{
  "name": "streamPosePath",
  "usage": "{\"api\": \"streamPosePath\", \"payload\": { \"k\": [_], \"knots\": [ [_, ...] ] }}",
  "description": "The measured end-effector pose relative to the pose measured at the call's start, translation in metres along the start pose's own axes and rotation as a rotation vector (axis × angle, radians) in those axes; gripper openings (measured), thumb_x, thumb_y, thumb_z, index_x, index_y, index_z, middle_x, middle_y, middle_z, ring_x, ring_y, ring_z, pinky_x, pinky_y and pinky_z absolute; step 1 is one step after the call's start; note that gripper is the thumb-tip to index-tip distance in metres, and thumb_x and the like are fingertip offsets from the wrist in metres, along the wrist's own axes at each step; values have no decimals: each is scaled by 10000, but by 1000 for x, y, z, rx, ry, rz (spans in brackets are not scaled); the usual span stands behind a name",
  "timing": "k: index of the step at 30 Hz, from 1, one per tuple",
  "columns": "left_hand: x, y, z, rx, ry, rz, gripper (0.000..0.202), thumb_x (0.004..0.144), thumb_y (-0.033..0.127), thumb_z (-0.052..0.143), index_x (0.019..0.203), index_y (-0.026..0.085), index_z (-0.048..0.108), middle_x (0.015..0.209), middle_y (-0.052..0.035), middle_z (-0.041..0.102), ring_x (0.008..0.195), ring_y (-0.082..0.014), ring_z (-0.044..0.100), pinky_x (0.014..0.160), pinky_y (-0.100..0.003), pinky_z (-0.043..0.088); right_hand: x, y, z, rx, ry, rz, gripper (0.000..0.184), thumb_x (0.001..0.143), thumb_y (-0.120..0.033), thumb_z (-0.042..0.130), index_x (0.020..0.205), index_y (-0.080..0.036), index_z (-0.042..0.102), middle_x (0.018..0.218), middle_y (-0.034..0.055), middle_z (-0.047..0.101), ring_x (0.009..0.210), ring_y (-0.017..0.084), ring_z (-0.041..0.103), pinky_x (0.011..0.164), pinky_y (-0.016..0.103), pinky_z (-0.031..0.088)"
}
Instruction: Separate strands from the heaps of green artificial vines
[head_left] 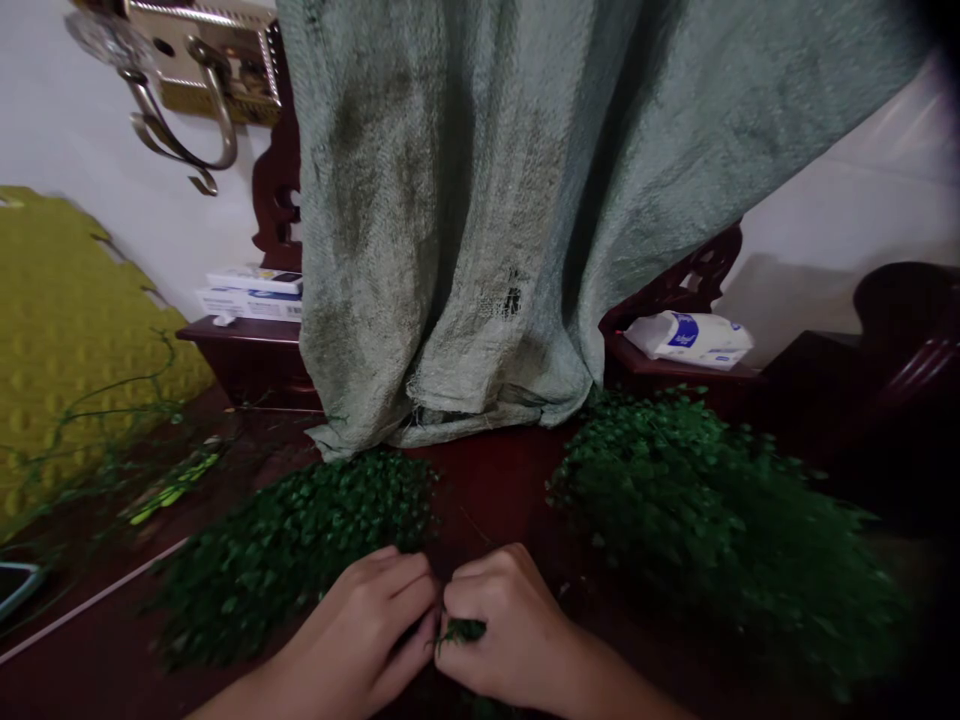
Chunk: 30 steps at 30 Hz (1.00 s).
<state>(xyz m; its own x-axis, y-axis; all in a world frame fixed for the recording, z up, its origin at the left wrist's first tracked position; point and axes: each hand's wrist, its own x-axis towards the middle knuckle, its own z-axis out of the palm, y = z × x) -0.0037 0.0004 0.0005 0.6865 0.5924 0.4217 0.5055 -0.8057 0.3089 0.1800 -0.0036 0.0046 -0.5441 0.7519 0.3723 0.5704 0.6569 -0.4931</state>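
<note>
My left hand [375, 622] and my right hand [517, 625] meet knuckle to knuckle, low in the middle of the head view. Both are closed. A small tuft of green leafy sprigs [466, 630] pokes out of my right fist between thumb and forefinger. The left fingers pinch at the same spot, but what lies between them is hidden. To the left of my hands is a heap of small-leaved greens [300, 535]. A larger heap of the same greens [712, 510] spreads on the right. Both rest on the dark red wooden surface [491, 490].
A worn grey-green woven sack [517, 200] hangs behind the heaps. White boxes [251, 300] sit at left, a tissue pack [690, 338] at right. Loose stems [112, 405] and a yellow-green item [176, 488] lie near a yellow foam mat [75, 330]. A metal hook [180, 130] is upper left.
</note>
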Motion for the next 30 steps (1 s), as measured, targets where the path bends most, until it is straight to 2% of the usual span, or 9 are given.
{"api": "streamPosePath", "payload": {
  "k": [5, 9, 14, 19, 23, 30],
  "knots": [
    [0, 0, -3, 10, 16, -2, 203, 872, 107, 407, 714, 207, 485, 668, -2, 546, 600, -166, 522, 583, -289, 405, 0, -1, -1, 96, 13, -2, 220, 662, -129, 547, 502, -172, 403, 475, -63, 423, 456, 69, 289, 479, 246, 188],
    [3, 3, -10, -24, 14, -33, 149, 845, 110, 443, 841, 208, 556, 784, -23, 609, 695, -176, 577, 670, -304, 460, 2, -7, -10, 90, -17, 80, 274, 709, -165, 539, 549, -181, 317, 516, -60, 394, 482, 73, 316, 486, 245, 195],
    [4, 6, -14, -47, 34, -28, 129, 817, 123, 467, 816, 205, 566, 762, -25, 607, 687, -174, 585, 684, -305, 487, 2, -11, -15, 75, -78, 91, 193, 722, -179, 525, 605, -194, 373, 581, -47, 471, 548, 92, 411, 532, 235, 260],
    [2, 5, -15, -68, -16, -32, 136, 828, 131, 444, 838, 201, 560, 779, -33, 594, 704, -192, 576, 686, -341, 468, 3, -8, -14, 47, -120, 111, 168, 734, -171, 496, 618, -198, 377, 598, -45, 487, 563, 99, 403, 552, 252, 249],
    [1, 4, -12, -22, -28, -31, 183, 873, 128, 402, 769, 203, 533, 704, -19, 553, 642, -182, 537, 634, -329, 432, 3, -10, -16, 71, -159, 120, 168, 751, -188, 497, 636, -199, 375, 619, -41, 521, 590, 103, 426, 576, 249, 260],
    [-1, 2, -7, 4, -47, -19, 173, 857, 138, 389, 738, 204, 495, 689, -15, 540, 632, -184, 527, 646, -338, 413, 0, -11, -14, 41, -232, 147, 107, 785, -209, 485, 696, -208, 427, 699, -30, 587, 655, 118, 481, 639, 250, 297]
  ]
}}
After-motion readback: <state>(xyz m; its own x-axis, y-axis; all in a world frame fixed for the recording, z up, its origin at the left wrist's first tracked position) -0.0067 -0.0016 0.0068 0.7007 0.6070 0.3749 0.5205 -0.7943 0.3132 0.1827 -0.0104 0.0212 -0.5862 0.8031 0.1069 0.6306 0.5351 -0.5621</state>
